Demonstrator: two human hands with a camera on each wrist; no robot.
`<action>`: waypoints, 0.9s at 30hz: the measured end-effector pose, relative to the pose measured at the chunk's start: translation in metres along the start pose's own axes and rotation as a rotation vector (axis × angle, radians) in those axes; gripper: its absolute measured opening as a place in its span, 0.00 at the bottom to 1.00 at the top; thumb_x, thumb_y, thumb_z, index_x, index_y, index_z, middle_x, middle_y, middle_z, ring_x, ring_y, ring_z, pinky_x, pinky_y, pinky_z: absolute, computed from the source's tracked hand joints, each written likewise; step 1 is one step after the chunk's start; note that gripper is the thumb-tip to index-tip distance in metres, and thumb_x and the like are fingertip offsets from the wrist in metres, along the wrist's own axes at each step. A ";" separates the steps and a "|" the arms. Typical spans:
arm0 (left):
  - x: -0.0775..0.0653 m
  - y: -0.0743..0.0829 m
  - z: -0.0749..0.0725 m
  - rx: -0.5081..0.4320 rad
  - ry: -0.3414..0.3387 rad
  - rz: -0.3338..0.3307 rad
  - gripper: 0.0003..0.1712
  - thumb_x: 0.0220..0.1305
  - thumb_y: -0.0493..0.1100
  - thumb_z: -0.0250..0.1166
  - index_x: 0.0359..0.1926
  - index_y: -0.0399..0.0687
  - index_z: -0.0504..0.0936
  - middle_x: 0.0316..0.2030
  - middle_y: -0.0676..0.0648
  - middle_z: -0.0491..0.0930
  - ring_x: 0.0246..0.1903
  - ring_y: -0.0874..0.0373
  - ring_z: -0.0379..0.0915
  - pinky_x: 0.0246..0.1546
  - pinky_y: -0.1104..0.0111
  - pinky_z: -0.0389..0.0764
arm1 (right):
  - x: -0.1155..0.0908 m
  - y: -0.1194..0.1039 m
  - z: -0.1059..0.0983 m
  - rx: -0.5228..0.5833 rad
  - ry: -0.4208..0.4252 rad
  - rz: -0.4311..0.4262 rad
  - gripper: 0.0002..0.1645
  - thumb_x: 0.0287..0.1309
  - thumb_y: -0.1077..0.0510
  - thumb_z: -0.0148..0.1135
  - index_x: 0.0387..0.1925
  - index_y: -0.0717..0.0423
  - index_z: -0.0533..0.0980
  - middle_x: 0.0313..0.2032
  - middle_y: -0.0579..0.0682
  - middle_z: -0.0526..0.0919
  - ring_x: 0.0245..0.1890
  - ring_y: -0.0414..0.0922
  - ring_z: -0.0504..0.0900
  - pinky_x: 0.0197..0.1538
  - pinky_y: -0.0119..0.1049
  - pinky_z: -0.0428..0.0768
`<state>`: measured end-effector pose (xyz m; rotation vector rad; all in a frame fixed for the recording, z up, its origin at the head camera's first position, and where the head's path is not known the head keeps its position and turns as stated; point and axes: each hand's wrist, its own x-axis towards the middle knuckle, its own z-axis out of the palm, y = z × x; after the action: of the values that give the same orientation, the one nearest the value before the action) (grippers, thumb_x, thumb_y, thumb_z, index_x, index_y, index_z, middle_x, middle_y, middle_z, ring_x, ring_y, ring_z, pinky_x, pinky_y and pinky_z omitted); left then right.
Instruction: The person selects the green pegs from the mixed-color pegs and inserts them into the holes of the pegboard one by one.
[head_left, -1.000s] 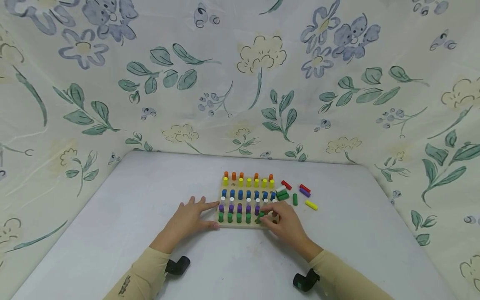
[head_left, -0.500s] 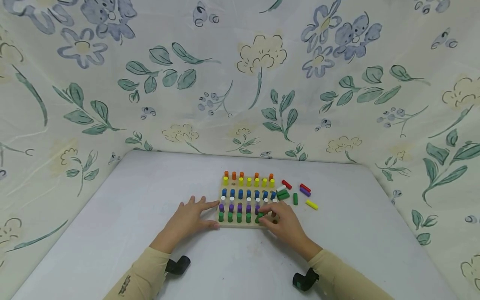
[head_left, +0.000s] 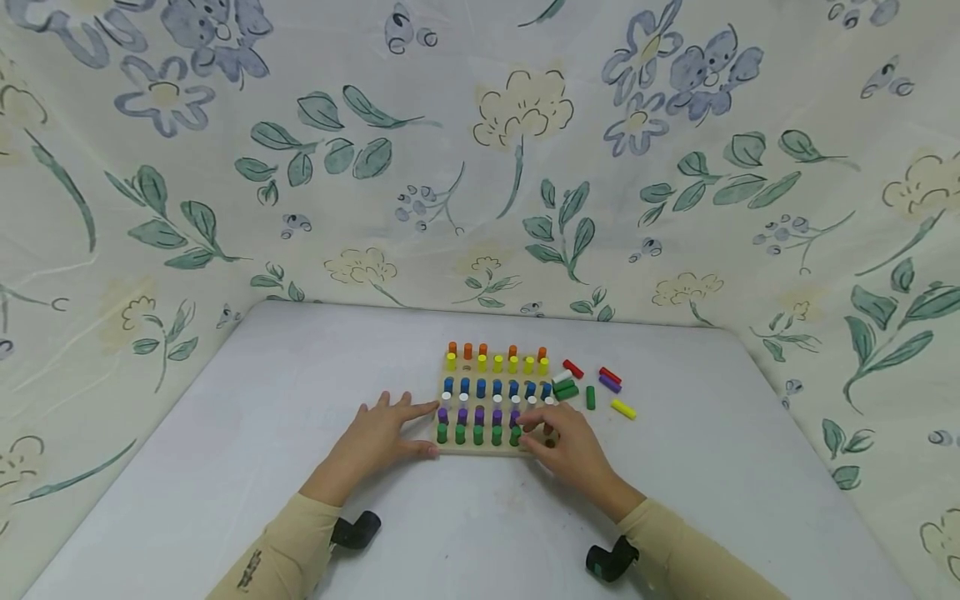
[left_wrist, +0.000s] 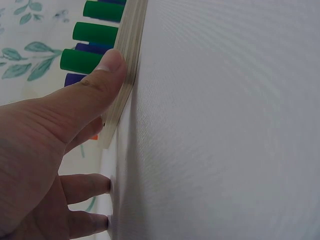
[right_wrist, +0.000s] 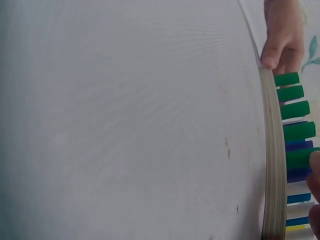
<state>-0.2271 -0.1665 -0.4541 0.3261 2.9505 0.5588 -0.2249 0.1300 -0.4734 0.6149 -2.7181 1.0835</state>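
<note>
A wooden pegboard point(head_left: 480, 453) with rows of upright coloured pegs lies on the table. My left hand point(head_left: 382, 433) rests at its left side, thumb and forefinger spread and touching the edge. In the left wrist view the thumb point(left_wrist: 107, 72) presses the board's edge beside the green pegs. My right hand point(head_left: 572, 437) is bent over the front right corner, fingertips at a green peg point(right_wrist: 299, 159) standing in the front row. Its fingers hide part of the pegs behind; in the right wrist view only its fingertips show, at that peg's top.
Loose pegs lie right of the board: green point(head_left: 590, 398), yellow point(head_left: 623, 409), purple point(head_left: 610, 385), red point(head_left: 573, 369) and white. A patterned cloth point(head_left: 480, 167) hangs behind the white table point(head_left: 300, 375). Some holes in the board's back rows show no peg.
The green peg at my right fingertips has shifted slightly left and now stands upright in the front row. My left hand stays where it was.
</note>
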 end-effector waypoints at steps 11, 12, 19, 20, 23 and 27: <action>0.001 -0.001 0.002 0.012 0.006 0.004 0.45 0.42 0.71 0.65 0.64 0.66 0.68 0.65 0.35 0.61 0.66 0.30 0.45 0.61 0.35 0.44 | -0.002 0.006 -0.003 0.011 0.029 -0.010 0.13 0.51 0.49 0.68 0.41 0.37 0.79 0.35 0.31 0.77 0.33 0.38 0.70 0.31 0.28 0.73; 0.001 -0.002 0.002 0.012 0.006 0.004 0.45 0.42 0.71 0.65 0.64 0.66 0.68 0.65 0.36 0.61 0.66 0.30 0.45 0.61 0.35 0.44 | -0.002 0.007 -0.003 0.008 0.029 -0.007 0.13 0.51 0.49 0.68 0.41 0.37 0.80 0.35 0.30 0.77 0.33 0.38 0.70 0.31 0.27 0.73; 0.001 -0.002 0.002 0.010 0.008 0.007 0.45 0.42 0.71 0.65 0.64 0.66 0.68 0.65 0.36 0.61 0.66 0.30 0.44 0.61 0.35 0.44 | -0.002 0.009 -0.005 0.005 0.035 -0.001 0.13 0.51 0.51 0.68 0.41 0.36 0.80 0.33 0.28 0.77 0.33 0.38 0.69 0.31 0.28 0.72; 0.001 -0.002 0.002 0.009 0.008 0.006 0.45 0.42 0.71 0.65 0.64 0.66 0.68 0.65 0.36 0.61 0.66 0.30 0.44 0.61 0.35 0.44 | -0.002 0.009 -0.005 -0.002 0.039 -0.008 0.13 0.51 0.50 0.68 0.41 0.37 0.80 0.33 0.28 0.76 0.33 0.38 0.69 0.30 0.28 0.72; 0.001 -0.002 0.002 0.006 0.006 0.003 0.46 0.42 0.72 0.65 0.64 0.66 0.68 0.65 0.36 0.61 0.66 0.30 0.44 0.61 0.35 0.44 | -0.003 0.010 -0.007 -0.018 0.049 -0.018 0.13 0.51 0.50 0.68 0.42 0.37 0.79 0.33 0.29 0.77 0.32 0.38 0.70 0.30 0.28 0.72; 0.001 -0.002 0.003 0.008 0.004 0.001 0.46 0.42 0.72 0.65 0.64 0.66 0.68 0.65 0.36 0.60 0.66 0.30 0.44 0.61 0.35 0.44 | -0.004 0.012 -0.010 -0.021 0.047 -0.013 0.13 0.53 0.49 0.67 0.42 0.37 0.79 0.33 0.29 0.78 0.32 0.39 0.71 0.30 0.28 0.72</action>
<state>-0.2283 -0.1674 -0.4574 0.3274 2.9568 0.5487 -0.2259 0.1456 -0.4748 0.5955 -2.6782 1.0517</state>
